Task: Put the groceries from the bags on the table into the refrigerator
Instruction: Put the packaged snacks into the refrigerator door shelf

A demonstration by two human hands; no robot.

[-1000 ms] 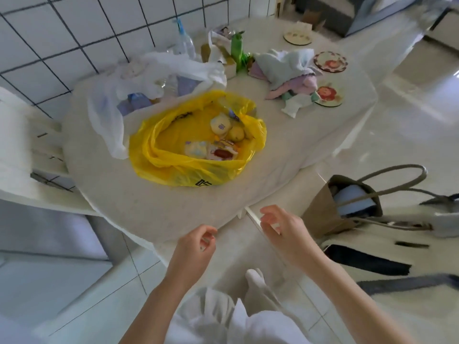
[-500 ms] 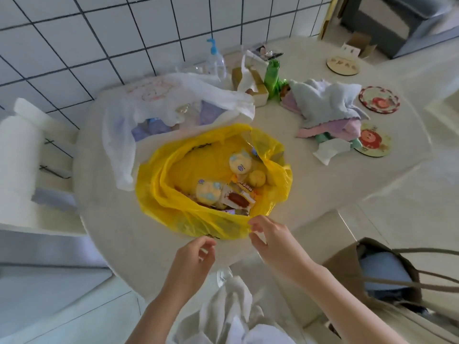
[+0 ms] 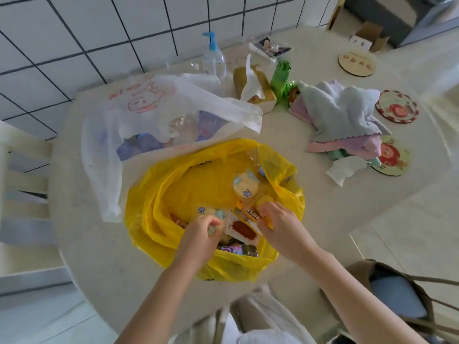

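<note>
White chair at far left, beside the round table. On the table's left rear, a white plastic bag with a red drawing lies open, bluish packages and clear wrap showing inside. Just in front, touching it, the yellow bag gapes open with groceries in it: a round pale packet, a flat packet with a red-brown print. Left hand inside the bag, fingers curled on a small pale-blue packet. Right hand also inside, fingers curled around something yellow, probably a small packet; blur hides the detail. Behind: pump bottle, tissue box, green bottle. Right: folded cloths, round coasters. Far right, off the table, a brown tote bag.
</note>
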